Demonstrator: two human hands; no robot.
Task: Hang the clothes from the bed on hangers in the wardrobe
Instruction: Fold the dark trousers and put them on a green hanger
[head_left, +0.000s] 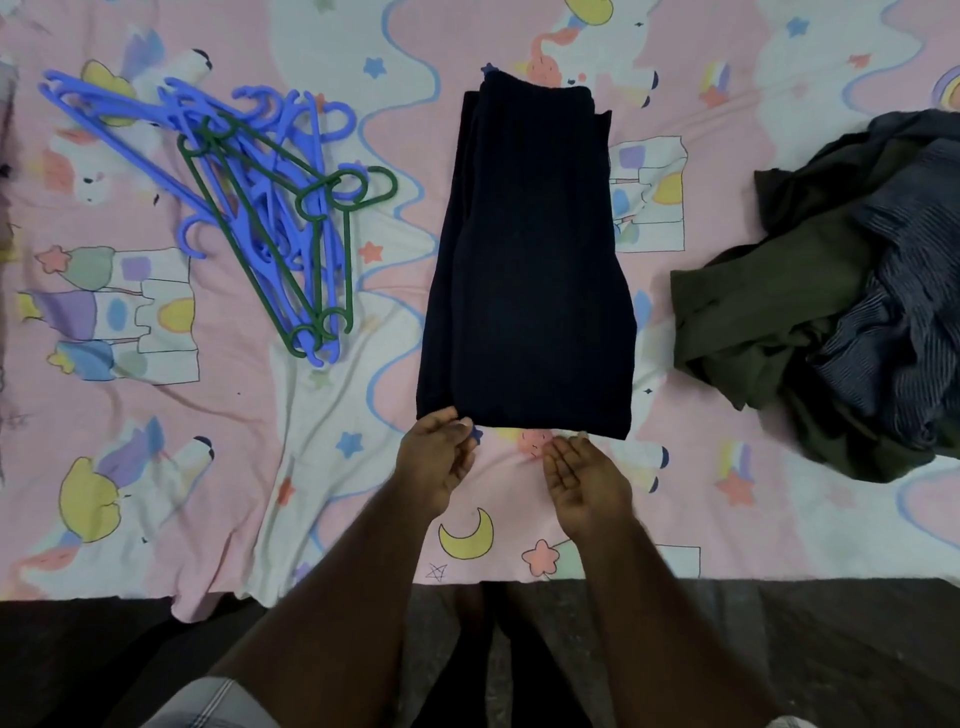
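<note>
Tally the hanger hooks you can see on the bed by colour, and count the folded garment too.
Exact hanger count is unclear in the tangle.
Blue hangers: pile, uncountable
Green hangers: at least 2
Folded navy garment: 1
Total: cannot tell

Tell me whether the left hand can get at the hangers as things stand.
Probably yes: the left hand holds nothing, and only bare bedsheet lies between it and the hangers, which lie loose on the same side.

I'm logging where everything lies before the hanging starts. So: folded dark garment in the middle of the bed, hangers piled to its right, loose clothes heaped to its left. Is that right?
Not quite: the sides are swapped. In the head view the folded dark garment does lie mid-bed, but the hangers are piled to its left and the loose clothes are heaped to its right.
</note>
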